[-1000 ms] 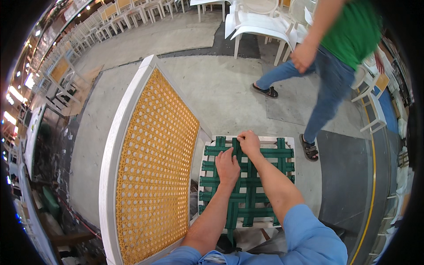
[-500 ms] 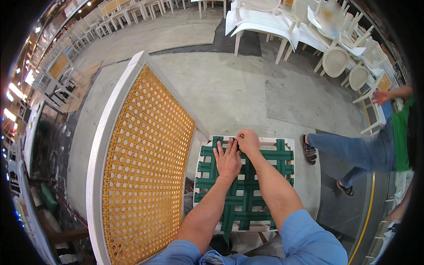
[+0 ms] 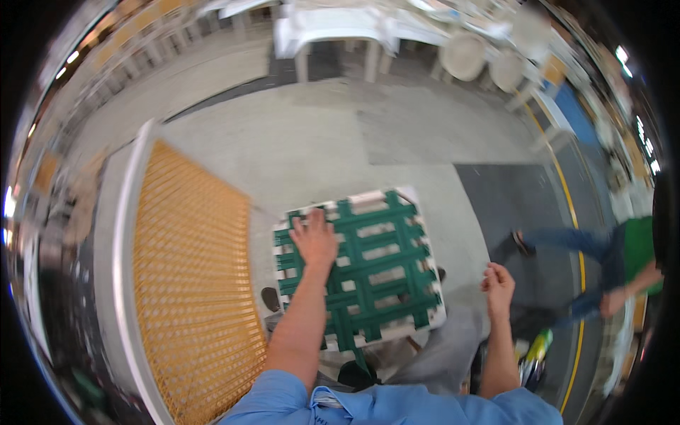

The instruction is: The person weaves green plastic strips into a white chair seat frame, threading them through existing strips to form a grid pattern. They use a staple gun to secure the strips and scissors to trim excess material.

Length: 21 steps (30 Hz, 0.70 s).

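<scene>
I see the green webbing (image 3: 365,283) woven across a white seat frame (image 3: 438,316), just below the centre of my view. The left hand (image 3: 315,242) lies on it near the seat's ten o'clock, fingers spread. Off at the seat's three o'clock, the right hand (image 3: 499,285) is raised with curled fingers; I cannot tell whether it pinches anything. A caned panel (image 3: 191,276) stands at nine o'clock.
</scene>
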### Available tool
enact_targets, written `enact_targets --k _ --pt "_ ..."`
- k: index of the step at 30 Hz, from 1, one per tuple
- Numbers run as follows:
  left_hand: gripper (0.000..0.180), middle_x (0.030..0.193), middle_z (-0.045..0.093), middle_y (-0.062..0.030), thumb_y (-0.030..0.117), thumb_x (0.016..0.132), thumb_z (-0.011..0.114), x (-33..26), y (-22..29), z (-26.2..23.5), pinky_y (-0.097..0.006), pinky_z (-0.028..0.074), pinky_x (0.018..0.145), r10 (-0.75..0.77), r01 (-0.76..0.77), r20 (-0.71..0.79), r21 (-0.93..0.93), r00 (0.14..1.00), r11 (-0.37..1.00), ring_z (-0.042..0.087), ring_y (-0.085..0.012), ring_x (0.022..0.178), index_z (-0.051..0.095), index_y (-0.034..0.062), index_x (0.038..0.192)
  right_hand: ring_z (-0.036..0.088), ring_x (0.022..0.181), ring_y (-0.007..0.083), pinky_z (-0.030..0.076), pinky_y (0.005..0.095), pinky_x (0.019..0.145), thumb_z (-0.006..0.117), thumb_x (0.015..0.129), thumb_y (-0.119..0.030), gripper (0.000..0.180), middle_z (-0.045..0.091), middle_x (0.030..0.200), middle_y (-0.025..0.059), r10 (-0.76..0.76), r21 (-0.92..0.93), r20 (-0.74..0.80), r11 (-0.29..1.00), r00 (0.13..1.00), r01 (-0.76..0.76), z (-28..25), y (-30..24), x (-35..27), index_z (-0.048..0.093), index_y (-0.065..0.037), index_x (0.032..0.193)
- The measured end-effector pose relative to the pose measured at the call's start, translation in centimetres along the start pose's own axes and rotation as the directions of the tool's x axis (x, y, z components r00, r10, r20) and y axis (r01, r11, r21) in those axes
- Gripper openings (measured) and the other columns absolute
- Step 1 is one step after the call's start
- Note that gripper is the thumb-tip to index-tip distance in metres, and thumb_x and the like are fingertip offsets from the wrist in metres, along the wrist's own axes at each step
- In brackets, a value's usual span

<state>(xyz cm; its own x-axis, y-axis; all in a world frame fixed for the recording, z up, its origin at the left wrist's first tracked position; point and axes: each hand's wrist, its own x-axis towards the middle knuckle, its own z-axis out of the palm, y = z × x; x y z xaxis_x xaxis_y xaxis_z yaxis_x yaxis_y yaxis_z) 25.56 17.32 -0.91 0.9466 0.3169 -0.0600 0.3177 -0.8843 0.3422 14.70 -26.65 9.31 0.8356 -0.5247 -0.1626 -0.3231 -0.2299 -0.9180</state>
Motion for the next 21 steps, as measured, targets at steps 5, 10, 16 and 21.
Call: enact_targets --k 5,10,16,21 --pt "0.051 0.154 0.05 -0.0095 0.034 0.102 0.053 0.1 0.2 0.8 -0.066 0.032 0.111 0.078 -0.073 -0.029 0.136 0.997 0.988 0.039 -0.0451 0.143 0.049 0.0149 0.149 0.062 0.068 0.0122 0.05 0.0296 0.062 0.067 0.096 -0.017 0.018 0.069 0.079 0.0045 0.092 -0.326 -0.458 0.908 0.884 -0.263 -22.0 5.1 -6.9 0.073 -0.001 0.101" --pt "0.052 0.162 0.041 0.0006 0.04 0.104 0.048 0.2 1.2 1.2 -0.065 0.035 0.11 0.122 -0.111 -0.047 0.186 0.991 0.976 0.036 -0.0439 0.144 0.051 0.0193 0.152 0.071 0.104 0.0393 0.055 0.0455 0.092 0.071 0.08 -0.027 0.032 0.074 0.105 0.0249 0.265 -0.575 -0.625 0.479 0.734 -0.663 -27.2 11.4 -13.3 0.078 -0.008 0.104" --pt "0.055 0.162 0.042 -0.0055 0.038 0.104 0.045 0.9 0.1 -1.7 -0.065 0.036 0.111 0.099 -0.124 0.153 0.163 0.983 0.979 0.043 -0.0414 0.14 0.043 0.019 0.156 0.069 0.106 0.0445 0.054 0.0516 0.086 0.072 0.08 -0.032 0.045 0.073 0.108 0.0272 0.259 -0.765 -0.371 0.46 0.892 -0.451 -26.8 14.8 -11.6 0.072 0.002 0.11" --pt "0.055 0.166 0.035 0.0035 0.041 0.105 0.048 0.4 -0.2 -2.6 -0.069 0.019 0.122 0.022 -0.026 0.106 0.042 0.994 0.999 0.025 -0.0387 0.154 0.043 0.0257 0.157 0.063 0.067 0.0213 0.049 0.0355 0.055 0.06 0.075 0.002 0.035 0.065 0.084 0.0101 0.345 -0.296 -0.421 0.822 0.839 -0.486 -26.6 13.7 -11.4 0.06 0.001 0.109"
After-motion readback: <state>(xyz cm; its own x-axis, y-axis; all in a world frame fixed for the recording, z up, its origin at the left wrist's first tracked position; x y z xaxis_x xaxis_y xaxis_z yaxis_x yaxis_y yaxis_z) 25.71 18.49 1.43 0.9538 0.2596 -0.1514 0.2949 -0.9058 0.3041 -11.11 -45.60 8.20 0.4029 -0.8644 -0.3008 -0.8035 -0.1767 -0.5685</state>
